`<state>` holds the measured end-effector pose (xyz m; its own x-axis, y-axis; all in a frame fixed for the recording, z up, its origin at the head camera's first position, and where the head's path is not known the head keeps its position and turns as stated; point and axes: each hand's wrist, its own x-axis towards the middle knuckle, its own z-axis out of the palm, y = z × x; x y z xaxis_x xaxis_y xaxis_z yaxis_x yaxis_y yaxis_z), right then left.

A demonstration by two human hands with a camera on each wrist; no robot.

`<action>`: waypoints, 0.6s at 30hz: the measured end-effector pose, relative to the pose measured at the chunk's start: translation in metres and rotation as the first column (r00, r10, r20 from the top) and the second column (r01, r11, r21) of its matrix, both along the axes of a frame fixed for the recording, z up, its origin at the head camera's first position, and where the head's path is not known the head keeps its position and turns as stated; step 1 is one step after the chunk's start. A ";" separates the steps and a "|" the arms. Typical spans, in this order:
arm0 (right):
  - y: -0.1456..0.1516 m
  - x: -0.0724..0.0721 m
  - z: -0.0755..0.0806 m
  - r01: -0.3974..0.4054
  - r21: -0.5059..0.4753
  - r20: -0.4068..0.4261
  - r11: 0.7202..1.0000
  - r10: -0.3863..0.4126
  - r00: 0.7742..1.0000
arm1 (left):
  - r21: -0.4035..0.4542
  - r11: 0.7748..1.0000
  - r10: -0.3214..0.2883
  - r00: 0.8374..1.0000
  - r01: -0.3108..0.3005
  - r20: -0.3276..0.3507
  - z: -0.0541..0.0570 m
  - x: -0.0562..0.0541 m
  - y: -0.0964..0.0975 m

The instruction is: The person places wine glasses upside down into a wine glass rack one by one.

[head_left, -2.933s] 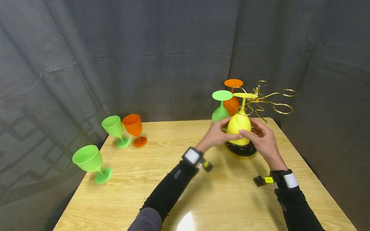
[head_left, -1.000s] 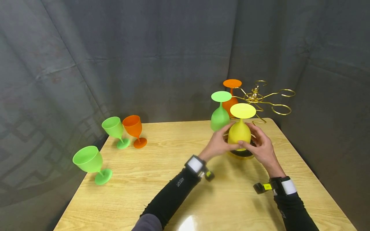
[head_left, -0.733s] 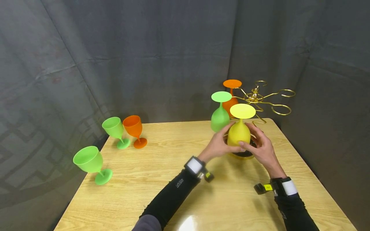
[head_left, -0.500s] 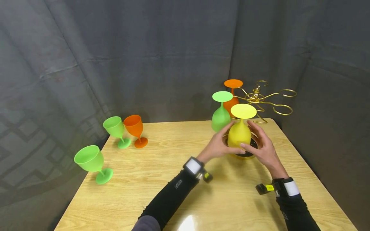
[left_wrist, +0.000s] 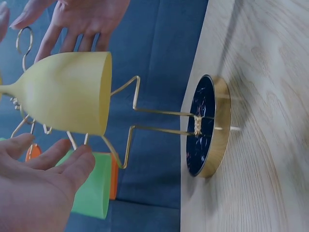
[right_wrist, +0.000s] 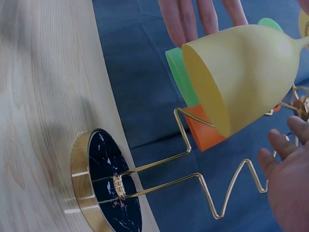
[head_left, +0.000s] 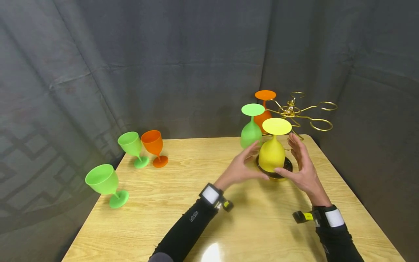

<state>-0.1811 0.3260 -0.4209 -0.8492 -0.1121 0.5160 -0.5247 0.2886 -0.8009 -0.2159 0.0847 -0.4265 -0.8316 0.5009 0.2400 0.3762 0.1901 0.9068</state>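
Observation:
A yellow goblet [head_left: 271, 156] hangs upside down by its foot at the front of a gold wire rack [head_left: 289, 111]. In both wrist views its bowl is well above the rack's dark marbled base [left_wrist: 200, 130]. My left hand [head_left: 239, 169] is on its left with fingers spread, apart from the bowl. On the other side my right hand [head_left: 304, 171] stands open, thumb and fingers off the goblet. Left of the yellow one hang a green goblet [head_left: 251, 134] and, partly hidden behind, an orange goblet [head_left: 266, 95], both upside down.
At the table's left stand two upright green goblets, one nearer [head_left: 103, 180] and one farther back [head_left: 131, 145], beside an upright orange goblet [head_left: 152, 142]. Bare wire loops [head_left: 320, 124] stick out on the rack's right. A grey curtain [head_left: 183, 72] hangs behind the wooden table [head_left: 157, 218].
Both hands have come off the yellow goblet and spread apart, the left one drawing back left, the right one right. Its foot tipped toward me and sank slightly earlier; now it hangs unheld.

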 end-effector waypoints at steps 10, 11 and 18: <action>0.006 0.002 0.002 0.035 -0.072 -0.066 0.997 -0.040 0.997 | 0.048 0.999 0.020 0.999 -0.019 -0.029 -0.004 0.008 -0.036; 0.007 0.003 0.003 0.042 -0.079 -0.070 0.996 -0.047 0.996 | 0.059 0.998 0.027 0.999 -0.025 -0.036 -0.005 0.009 -0.040; 0.011 0.004 0.009 0.096 -0.126 -0.108 0.987 -0.110 0.988 | 0.118 0.989 0.100 0.992 -0.090 -0.079 -0.010 0.010 -0.063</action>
